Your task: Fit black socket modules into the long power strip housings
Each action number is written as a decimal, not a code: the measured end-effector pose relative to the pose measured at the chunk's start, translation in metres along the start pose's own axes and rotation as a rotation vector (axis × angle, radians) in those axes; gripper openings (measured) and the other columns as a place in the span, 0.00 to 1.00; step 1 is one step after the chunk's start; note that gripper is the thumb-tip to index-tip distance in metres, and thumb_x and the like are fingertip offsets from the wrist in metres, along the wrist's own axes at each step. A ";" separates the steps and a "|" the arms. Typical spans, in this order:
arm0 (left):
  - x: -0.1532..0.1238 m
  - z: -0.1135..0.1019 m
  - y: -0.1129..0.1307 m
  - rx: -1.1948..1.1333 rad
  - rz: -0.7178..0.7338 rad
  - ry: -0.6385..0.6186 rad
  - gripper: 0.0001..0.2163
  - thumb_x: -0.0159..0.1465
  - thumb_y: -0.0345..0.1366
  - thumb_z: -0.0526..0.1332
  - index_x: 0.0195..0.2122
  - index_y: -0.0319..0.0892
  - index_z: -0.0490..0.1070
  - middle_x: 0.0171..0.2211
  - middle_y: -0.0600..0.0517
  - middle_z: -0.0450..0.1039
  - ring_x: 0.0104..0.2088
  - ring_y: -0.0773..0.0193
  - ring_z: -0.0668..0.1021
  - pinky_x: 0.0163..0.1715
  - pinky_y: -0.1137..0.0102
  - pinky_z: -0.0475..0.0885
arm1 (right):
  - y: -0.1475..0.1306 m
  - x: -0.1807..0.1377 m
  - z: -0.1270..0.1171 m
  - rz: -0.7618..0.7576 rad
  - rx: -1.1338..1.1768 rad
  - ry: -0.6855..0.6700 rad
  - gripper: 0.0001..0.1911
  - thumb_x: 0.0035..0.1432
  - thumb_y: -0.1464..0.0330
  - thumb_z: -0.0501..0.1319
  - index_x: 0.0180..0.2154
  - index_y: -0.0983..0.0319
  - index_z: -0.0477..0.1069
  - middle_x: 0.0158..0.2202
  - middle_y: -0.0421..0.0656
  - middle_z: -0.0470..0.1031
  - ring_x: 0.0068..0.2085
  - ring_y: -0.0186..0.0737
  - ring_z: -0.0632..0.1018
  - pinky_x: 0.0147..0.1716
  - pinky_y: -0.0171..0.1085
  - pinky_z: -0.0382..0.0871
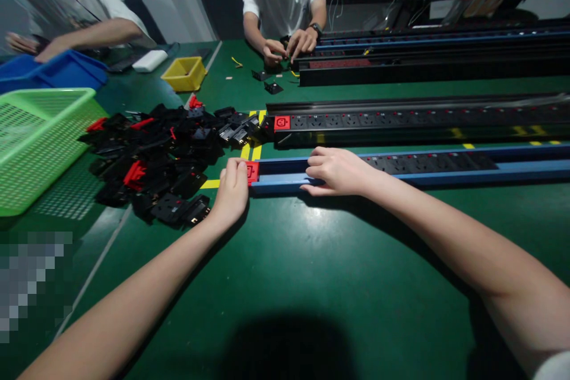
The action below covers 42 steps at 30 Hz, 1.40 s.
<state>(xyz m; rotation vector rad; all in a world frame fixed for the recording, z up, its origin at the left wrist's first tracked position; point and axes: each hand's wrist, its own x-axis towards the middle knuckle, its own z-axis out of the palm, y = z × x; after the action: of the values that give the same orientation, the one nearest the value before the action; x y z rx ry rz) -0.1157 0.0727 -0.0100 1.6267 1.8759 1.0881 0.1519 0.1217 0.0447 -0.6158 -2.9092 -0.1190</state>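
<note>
A long blue metal rail [285,183], an open channel, lies across the green table before me. My left hand [233,187] is closed round its left end, its fingers against a red socket module [252,173] seated there. Farther along, my right hand [333,172] grips across the rail, thumb at the near wall and curled fingers over the channel. To the right of that hand, a row of black socket modules [427,162] sits in the channel; the hand hides where the row begins. Between my hands the channel shows bare blue floor.
Loose black and red modules [164,148] are heaped at left beside a green basket [48,148]. A black rail with sockets [356,122] lies just beyond mine. Farther back are a yellow bin [184,74], blue trays [66,71], more rails, and two people with busy hands.
</note>
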 end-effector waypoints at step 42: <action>-0.007 0.000 0.012 -0.332 0.109 -0.200 0.13 0.69 0.47 0.54 0.38 0.43 0.69 0.35 0.49 0.80 0.41 0.57 0.80 0.48 0.62 0.70 | 0.008 -0.005 0.000 -0.027 0.173 0.249 0.16 0.62 0.54 0.61 0.36 0.61 0.73 0.35 0.45 0.75 0.40 0.43 0.71 0.41 0.41 0.62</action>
<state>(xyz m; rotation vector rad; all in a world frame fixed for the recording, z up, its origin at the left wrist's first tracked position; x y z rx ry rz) -0.1068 0.0663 -0.0018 1.5904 1.4096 1.1615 0.1599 0.1272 0.0445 -0.4937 -2.6522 0.0498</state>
